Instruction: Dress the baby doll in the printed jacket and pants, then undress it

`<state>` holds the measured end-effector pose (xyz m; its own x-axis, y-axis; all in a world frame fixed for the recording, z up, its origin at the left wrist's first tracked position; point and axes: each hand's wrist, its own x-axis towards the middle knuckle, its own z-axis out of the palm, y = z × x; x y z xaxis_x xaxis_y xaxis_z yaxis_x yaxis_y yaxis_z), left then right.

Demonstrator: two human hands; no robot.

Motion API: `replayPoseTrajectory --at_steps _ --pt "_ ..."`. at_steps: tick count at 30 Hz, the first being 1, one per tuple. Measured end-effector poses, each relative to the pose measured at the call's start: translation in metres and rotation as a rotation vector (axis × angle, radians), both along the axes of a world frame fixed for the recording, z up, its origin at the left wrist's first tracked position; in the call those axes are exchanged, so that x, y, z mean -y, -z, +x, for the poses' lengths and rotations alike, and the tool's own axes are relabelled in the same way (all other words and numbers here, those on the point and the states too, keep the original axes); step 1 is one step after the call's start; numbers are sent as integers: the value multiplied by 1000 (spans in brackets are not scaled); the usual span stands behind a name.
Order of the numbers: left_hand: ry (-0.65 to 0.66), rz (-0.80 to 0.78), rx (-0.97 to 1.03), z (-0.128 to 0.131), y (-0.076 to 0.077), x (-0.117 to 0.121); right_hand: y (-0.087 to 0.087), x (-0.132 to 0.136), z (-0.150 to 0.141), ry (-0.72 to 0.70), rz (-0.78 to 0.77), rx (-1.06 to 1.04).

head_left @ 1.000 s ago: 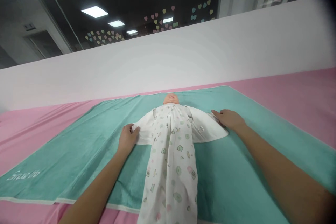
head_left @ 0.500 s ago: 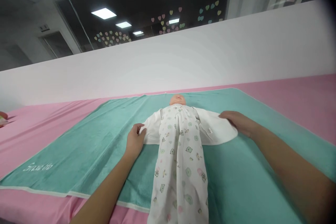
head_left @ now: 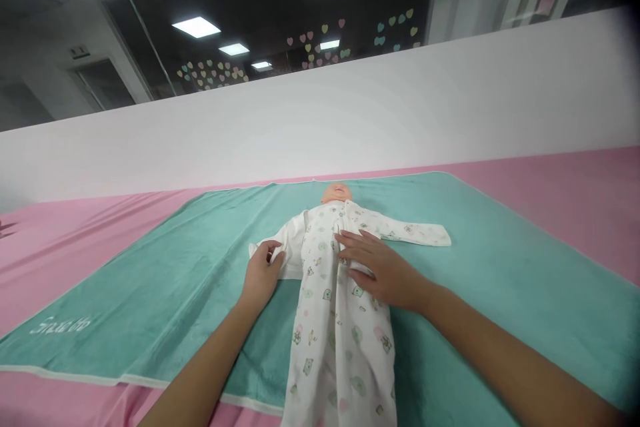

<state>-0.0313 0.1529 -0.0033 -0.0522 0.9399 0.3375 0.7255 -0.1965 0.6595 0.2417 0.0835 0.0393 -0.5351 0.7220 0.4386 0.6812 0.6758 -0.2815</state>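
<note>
A baby doll (head_left: 337,192) lies on its back at the middle, only its head showing above a white romper (head_left: 345,353) printed with small animals. On the left side, the romper's plain white front flap (head_left: 291,248) is folded outward. My left hand (head_left: 263,273) has its thumb and fingers closed on the edge of that flap. Over the chest, my right hand (head_left: 383,267) rests with its fingers outstretched on the cloth. The printed right sleeve (head_left: 417,232) stretches out to the side. Part of the chest is hidden under my right hand.
A green blanket (head_left: 165,273) with a pale edge and white lettering lies under the doll. Beneath it is a pink sheet (head_left: 540,183). A low white wall (head_left: 320,127) runs behind, topped by a dark window (head_left: 280,7) with heart stickers.
My right hand has moved from the outer right edge onto the chest. The right white flap has come inward, and the printed right sleeve now shows. My left hand stays at the left flap.
</note>
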Motion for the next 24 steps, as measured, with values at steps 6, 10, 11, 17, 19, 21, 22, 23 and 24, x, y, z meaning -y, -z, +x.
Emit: replayPoseTrajectory --at_steps 6,10,11,17,19,21,22,23,24 --pt "-51 -86 -94 1 6 -6 14 3 -16 13 133 162" --pt "31 54 -25 6 -6 -3 17 5 -18 22 151 161" --pt "21 110 4 10 -13 -1 18 5 -17 22 152 158" --pt "29 390 81 70 -74 19 18 2 -9 25 105 152" --pt "156 425 29 92 -80 26 17 1 -6 24 89 135" --pt "426 398 -92 105 -76 32 15 1 -4 19 81 114" --pt "563 390 -144 107 -70 33 15 0 -3 17 82 105" --pt "650 394 -160 107 -64 34 14 0 -2 15 84 98" --pt "655 411 -126 105 -57 33 14 0 -2 14 86 94"
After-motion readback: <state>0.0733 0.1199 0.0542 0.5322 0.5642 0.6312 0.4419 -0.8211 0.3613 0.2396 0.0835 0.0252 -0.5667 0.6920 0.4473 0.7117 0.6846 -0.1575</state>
